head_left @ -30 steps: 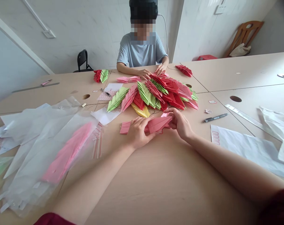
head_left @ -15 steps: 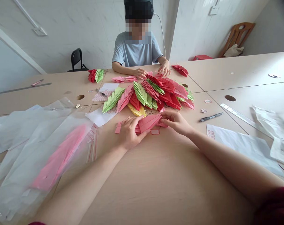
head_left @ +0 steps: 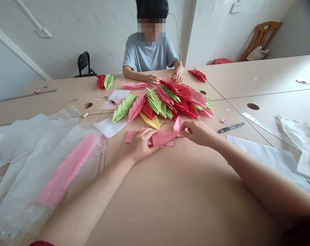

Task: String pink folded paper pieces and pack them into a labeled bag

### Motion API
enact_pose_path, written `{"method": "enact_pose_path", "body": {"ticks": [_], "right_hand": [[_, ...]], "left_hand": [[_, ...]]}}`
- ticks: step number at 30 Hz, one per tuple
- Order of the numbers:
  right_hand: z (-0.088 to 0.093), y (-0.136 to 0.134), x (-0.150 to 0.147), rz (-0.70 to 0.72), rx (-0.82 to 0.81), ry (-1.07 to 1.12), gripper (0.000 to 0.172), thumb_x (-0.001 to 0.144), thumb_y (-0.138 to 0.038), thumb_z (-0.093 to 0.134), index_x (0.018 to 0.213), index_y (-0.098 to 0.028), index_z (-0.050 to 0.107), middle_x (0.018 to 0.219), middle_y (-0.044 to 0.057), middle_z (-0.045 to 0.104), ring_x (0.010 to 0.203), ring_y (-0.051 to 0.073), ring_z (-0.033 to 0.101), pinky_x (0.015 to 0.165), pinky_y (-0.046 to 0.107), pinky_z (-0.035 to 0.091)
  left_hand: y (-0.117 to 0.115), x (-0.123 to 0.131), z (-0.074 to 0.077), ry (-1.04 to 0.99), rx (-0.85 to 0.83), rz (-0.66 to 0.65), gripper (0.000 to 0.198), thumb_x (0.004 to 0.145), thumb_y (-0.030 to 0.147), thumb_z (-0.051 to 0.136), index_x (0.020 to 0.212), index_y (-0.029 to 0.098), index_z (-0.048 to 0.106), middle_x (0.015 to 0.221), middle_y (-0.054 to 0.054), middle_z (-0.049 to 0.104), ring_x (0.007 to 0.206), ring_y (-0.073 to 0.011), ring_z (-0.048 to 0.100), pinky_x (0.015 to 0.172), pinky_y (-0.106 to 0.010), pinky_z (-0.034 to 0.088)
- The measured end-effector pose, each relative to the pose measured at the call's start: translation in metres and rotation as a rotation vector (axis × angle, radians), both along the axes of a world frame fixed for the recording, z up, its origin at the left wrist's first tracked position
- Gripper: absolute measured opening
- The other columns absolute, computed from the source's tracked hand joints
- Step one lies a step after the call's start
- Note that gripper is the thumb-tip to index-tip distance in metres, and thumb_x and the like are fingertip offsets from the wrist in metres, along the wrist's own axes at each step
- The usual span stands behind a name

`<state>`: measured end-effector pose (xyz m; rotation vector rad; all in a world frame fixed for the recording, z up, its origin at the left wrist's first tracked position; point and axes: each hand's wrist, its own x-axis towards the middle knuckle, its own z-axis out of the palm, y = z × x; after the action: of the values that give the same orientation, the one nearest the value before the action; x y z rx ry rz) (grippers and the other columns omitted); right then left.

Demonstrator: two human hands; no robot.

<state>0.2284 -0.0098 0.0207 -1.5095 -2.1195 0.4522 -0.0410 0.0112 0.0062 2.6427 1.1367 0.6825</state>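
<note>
Both my hands hold a pink folded origami piece [head_left: 163,138] just in front of a large heap of folded origami [head_left: 165,102] in red, pink, green and yellow. My left hand [head_left: 142,145] grips its wider end, with a flat pink tail showing beyond my fingers. My right hand [head_left: 198,133] pinches the other end, beside a raised pink point. Across the table, a seated co-worker's hands [head_left: 161,78] rest at the far edge of the heap, apart from mine.
Clear plastic bags [head_left: 42,164] with pink paper inside lie on the wooden table [head_left: 180,205] to my left. White sheets [head_left: 267,160], a metal ruler [head_left: 262,128] and a pen [head_left: 231,127] lie to my right. A small red-outlined label [head_left: 169,144] sits below the pink piece.
The pink piece has turned, and its raised point now stands up near my right hand. My right hand has moved rightward along it, and my left hand has shifted slightly.
</note>
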Motion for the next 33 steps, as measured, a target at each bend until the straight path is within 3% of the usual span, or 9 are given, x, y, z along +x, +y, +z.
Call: {"method": "enact_pose_path", "body": {"ticks": [5,11,15,19,21,25,30,33], "right_hand": [[0.002,-0.004,-0.003,-0.024,0.047,-0.191,0.003,0.074,-0.021,0.060,0.075,-0.018,0.058,0.092,0.007,0.060,0.067,0.015,0.051,0.058,0.028,0.035],[0.013,-0.008,-0.005,-0.115,-0.028,-0.341,0.003,0.077,-0.020,0.056,0.078,-0.017,0.057,0.093,0.007,0.058,0.065,0.014,0.052,0.053,0.027,0.032],[0.023,-0.013,-0.013,-0.093,-0.044,-0.029,0.016,0.089,-0.029,0.049,0.097,-0.017,0.057,0.098,0.006,0.062,0.059,0.011,0.056,0.054,0.026,0.038],[0.022,-0.018,-0.024,0.064,-0.409,0.338,0.039,0.089,-0.050,0.051,0.116,-0.023,0.049,0.113,0.007,0.064,0.048,0.008,0.060,0.042,0.023,0.039],[0.015,-0.016,-0.026,0.120,-0.555,0.379,0.035,0.086,-0.051,0.056,0.105,-0.021,0.053,0.103,0.006,0.068,0.046,0.008,0.060,0.037,0.021,0.037],[-0.005,-0.009,-0.024,0.144,-0.670,0.454,0.033,0.086,-0.048,0.058,0.075,-0.019,0.048,0.075,0.003,0.070,0.046,0.009,0.058,0.035,0.019,0.034],[-0.015,-0.005,-0.022,0.142,-0.751,0.614,0.033,0.088,-0.049,0.054,0.075,-0.020,0.044,0.062,-0.002,0.060,0.041,0.007,0.051,0.035,0.018,0.031],[-0.012,-0.006,-0.021,0.154,-0.785,0.649,0.033,0.089,-0.048,0.053,0.074,-0.020,0.044,0.058,-0.005,0.053,0.038,0.005,0.043,0.035,0.018,0.029]], "left_hand": [[-0.001,0.001,0.001,0.010,0.017,-0.018,0.060,0.077,0.061,0.063,0.122,0.021,0.059,0.115,-0.008,0.064,0.107,-0.0255,0.056,0.099,-0.042,0.040],[-0.002,0.001,-0.003,-0.008,0.087,-0.039,0.059,0.077,0.061,0.063,0.120,0.021,0.059,0.115,-0.006,0.066,0.109,-0.0248,0.058,0.109,-0.044,0.034],[-0.005,0.002,-0.004,-0.025,0.141,-0.061,0.059,0.077,0.060,0.063,0.122,0.022,0.058,0.117,-0.006,0.066,0.112,-0.0250,0.058,0.111,-0.044,0.032],[-0.007,0.002,0.000,-0.020,0.179,-0.076,0.055,0.082,0.054,0.061,0.126,0.023,0.054,0.120,-0.006,0.064,0.115,-0.0239,0.056,0.112,-0.043,0.032],[-0.006,-0.001,0.004,0.021,0.184,-0.085,0.055,0.082,0.053,0.061,0.128,0.023,0.052,0.121,-0.006,0.063,0.115,-0.0239,0.055,0.113,-0.044,0.029],[0.003,-0.015,0.009,0.135,0.151,-0.076,0.069,0.074,0.060,0.065,0.131,0.024,0.049,0.123,-0.008,0.060,0.115,-0.0285,0.054,0.113,-0.052,0.024],[0.011,-0.029,0.010,0.157,0.022,-0.034,0.031,0.082,0.040,0.058,0.106,0.021,0.058,0.108,-0.006,0.061,0.102,-0.0248,0.056,0.095,-0.041,0.043],[0.012,-0.031,0.010,0.118,-0.039,-0.048,0.026,0.079,0.027,0.052,0.104,0.019,0.056,0.106,-0.006,0.059,0.100,-0.0239,0.055,0.091,-0.038,0.045]]}}
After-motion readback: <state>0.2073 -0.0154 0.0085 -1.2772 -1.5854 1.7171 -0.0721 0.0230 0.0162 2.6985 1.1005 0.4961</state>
